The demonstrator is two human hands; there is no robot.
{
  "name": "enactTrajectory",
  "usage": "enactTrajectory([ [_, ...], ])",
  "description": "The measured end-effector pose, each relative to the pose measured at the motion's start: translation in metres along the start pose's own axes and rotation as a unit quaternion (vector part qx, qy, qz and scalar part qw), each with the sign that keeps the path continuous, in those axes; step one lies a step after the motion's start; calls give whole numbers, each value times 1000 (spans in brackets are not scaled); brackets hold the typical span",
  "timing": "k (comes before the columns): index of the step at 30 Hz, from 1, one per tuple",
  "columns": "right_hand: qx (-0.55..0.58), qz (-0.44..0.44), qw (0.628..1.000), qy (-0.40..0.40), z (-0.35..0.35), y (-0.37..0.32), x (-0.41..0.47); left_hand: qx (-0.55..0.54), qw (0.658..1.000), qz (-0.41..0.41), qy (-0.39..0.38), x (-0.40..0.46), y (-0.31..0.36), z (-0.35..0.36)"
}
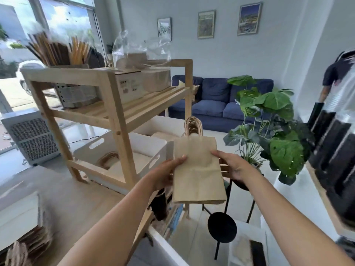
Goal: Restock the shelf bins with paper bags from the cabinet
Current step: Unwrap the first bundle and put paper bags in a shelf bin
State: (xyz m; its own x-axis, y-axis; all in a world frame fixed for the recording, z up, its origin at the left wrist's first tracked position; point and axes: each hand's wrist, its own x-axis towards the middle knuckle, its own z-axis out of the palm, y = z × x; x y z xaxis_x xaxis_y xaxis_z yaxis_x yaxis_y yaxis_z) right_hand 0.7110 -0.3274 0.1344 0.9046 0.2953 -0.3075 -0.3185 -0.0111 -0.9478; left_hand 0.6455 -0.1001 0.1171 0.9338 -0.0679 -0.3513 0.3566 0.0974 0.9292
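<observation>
A stack of flat brown paper bags (197,169) with twisted handles pointing away from me is held in the air at the right end of the wooden shelf (115,112). My left hand (165,173) grips its left edge, thumb on top. My right hand (232,166) grips the right edge. Just left of the bags, on the shelf's bottom level, stands a white bin (153,148) holding a few paper bags; its right end lies behind the stack. A second white bin (159,125) sits behind it.
The shelf's upper level carries boxes and a holder of straws (57,52). More brown bags (28,244) lie at the lower left on the counter (76,204). A potted plant (272,121), black stool (221,227) and stacked black lids (334,150) stand to the right. A person (334,77) stands far right.
</observation>
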Motion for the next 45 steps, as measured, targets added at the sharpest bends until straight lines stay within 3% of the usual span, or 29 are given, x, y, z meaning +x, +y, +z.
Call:
enactTrajectory([
  [8, -23, 88, 996, -14, -15, -43, 92, -110, 992, 38, 41, 74, 33, 14],
  [17, -36, 13, 999, -4, 2, -71, 140, -139, 985, 35, 93, 125, 68, -25],
  [23, -12, 26, 999, -16, 5, -71, 170, -166, 975, 53, 137, 153, 86, -54],
  [30, -22, 39, 999, -26, 24, -66, 206, -207, 949, 62, 231, 201, 103, -89],
  [36, 73, 41, 996, -37, 42, -61, 236, -256, 892, 56, 369, 268, 103, -119],
  [45, 121, 39, 992, -19, 54, -50, 276, -254, 864, 10, 435, 328, 83, -128],
])
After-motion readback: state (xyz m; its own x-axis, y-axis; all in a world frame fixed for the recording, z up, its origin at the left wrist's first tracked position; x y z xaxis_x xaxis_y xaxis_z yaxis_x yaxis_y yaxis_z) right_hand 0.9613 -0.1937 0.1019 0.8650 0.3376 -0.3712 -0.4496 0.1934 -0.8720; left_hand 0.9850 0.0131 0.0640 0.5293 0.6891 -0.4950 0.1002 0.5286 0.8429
